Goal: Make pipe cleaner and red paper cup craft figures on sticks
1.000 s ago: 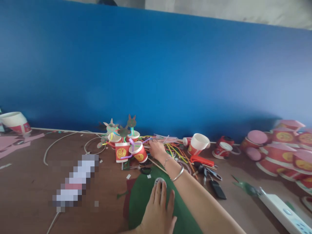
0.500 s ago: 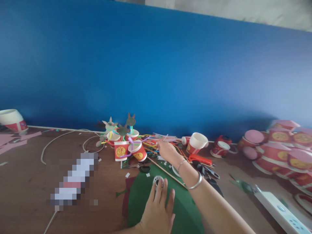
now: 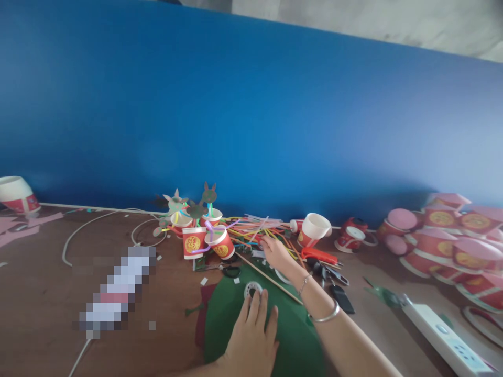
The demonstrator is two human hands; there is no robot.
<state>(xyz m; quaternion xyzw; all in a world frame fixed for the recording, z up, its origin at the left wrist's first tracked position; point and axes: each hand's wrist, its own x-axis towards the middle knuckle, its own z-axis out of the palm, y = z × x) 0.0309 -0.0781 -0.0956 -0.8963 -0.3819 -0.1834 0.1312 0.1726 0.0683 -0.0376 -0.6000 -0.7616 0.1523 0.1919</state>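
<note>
My left hand lies flat on a dark green sheet, fingers stretched out. Its fingertips touch a small white ring, which looks like a roll of tape. My right hand reaches over the near edge of a heap of coloured drinking straws. Its fingers are closed in a pinch, but whatever is between them is too small to make out. A thin wooden stick lies across the green sheet between both hands. A dark red sheet shows under its left side.
Red-and-white paper cups with straws and paper animal heads stand left of the heap. To the right are a white cup, an orange-red cutter, keys, stacked pink-topped cups and a power strip. Behind rises a blue panel.
My right hand has drawn back slightly from the straws, toward me and to the right. My left hand stays on the green sheet by the ring. The view has shifted slightly.
</note>
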